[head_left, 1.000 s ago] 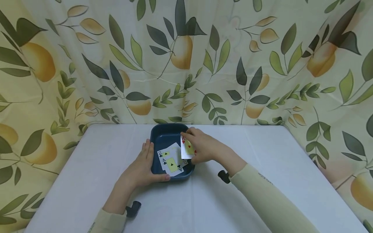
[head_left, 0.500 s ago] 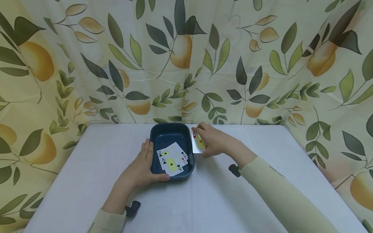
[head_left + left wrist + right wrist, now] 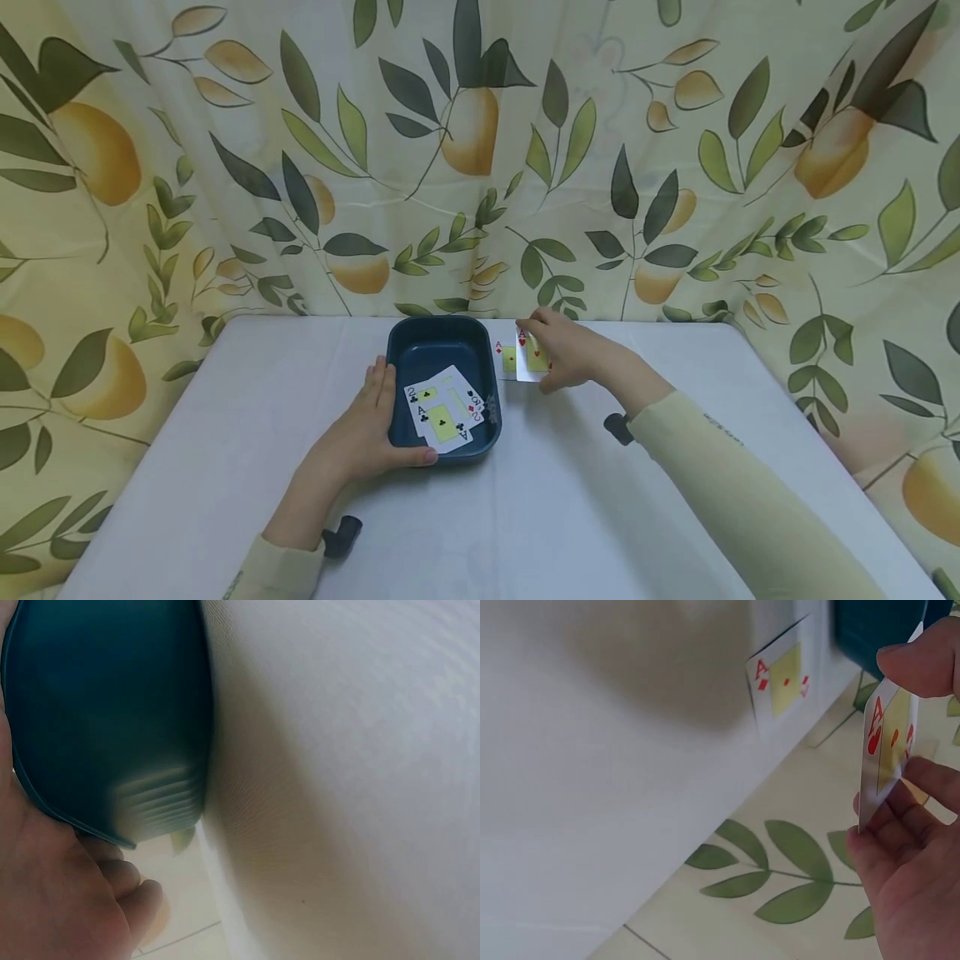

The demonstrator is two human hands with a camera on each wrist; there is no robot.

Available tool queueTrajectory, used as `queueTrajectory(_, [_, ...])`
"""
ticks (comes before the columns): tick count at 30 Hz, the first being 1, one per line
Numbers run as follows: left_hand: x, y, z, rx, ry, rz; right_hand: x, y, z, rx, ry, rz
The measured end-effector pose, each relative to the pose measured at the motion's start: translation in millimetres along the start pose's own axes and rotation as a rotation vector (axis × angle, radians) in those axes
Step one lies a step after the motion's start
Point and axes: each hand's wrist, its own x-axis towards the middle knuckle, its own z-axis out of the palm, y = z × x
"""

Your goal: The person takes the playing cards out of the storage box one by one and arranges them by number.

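Observation:
My right hand (image 3: 573, 350) pinches an ace of hearts (image 3: 531, 362) between thumb and fingers, to the right of a dark blue tray (image 3: 437, 343). An ace of diamonds (image 3: 506, 360) lies on the table, partly behind the held card; the right wrist view shows both the ace of diamonds (image 3: 784, 679) and the raised ace of hearts (image 3: 891, 742). My left hand (image 3: 360, 433) rests against the tray's left side, fingers extended along it, thumb over the near rim. Overlapping cards lie inside, with an ace of clubs (image 3: 442, 425) and a two of clubs (image 3: 422, 395) showing.
The tray stands near the back edge of a white-covered table (image 3: 600, 517). Behind it hangs a curtain (image 3: 420, 208) printed with fruit and leaves. Each wrist carries a small black device, such as the left one (image 3: 342, 537).
My right hand has carried the ace of hearts from over the tray's right rim out to the right, uncovering the ace of diamonds on the table. The left hand and tray have stayed put.

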Motion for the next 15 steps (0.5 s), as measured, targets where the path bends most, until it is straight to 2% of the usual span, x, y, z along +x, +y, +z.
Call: queueTrajectory(15, [-0.1,0.7,-0.8,-0.002,-0.009,-0.014,0.3,28.7,-1.3,0.0,0.003,0.07])
